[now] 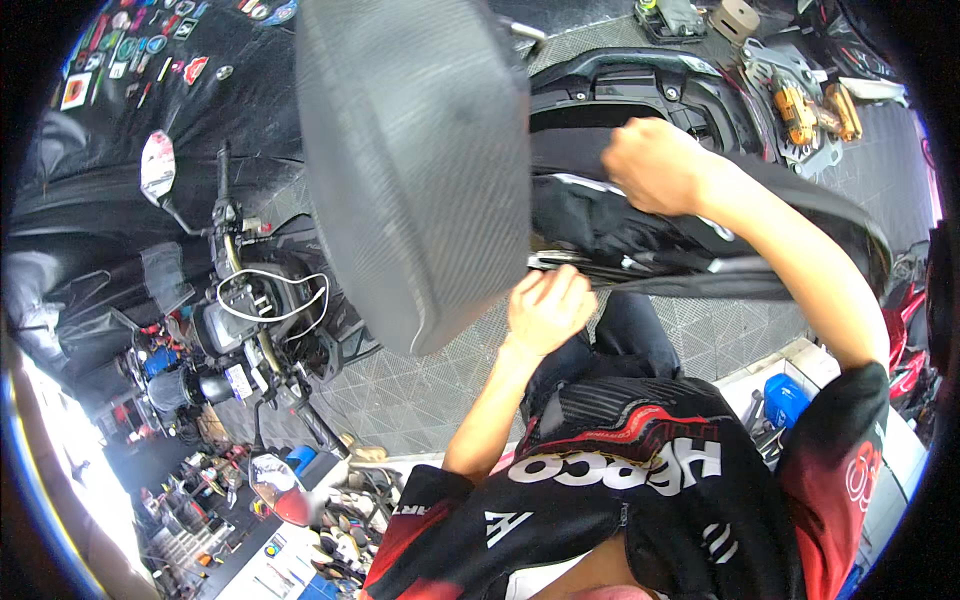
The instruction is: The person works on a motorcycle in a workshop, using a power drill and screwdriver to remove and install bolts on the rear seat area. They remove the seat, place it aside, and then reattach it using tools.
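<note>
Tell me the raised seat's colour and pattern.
The seat is dark grey with fine ribbing; see the head view.

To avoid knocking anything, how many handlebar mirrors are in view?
2: the far mirror, upper left, and the near mirror, lower left, toward opposite ends of the handlebar. The large dark piece could hide others.

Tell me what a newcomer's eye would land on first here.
First, the big dark seat, standing raised at top centre. To its right, the right hand is curled at the black bodywork, with the left hand lower down near the seat's bottom right edge. Then the yellow drill at upper right.
</note>
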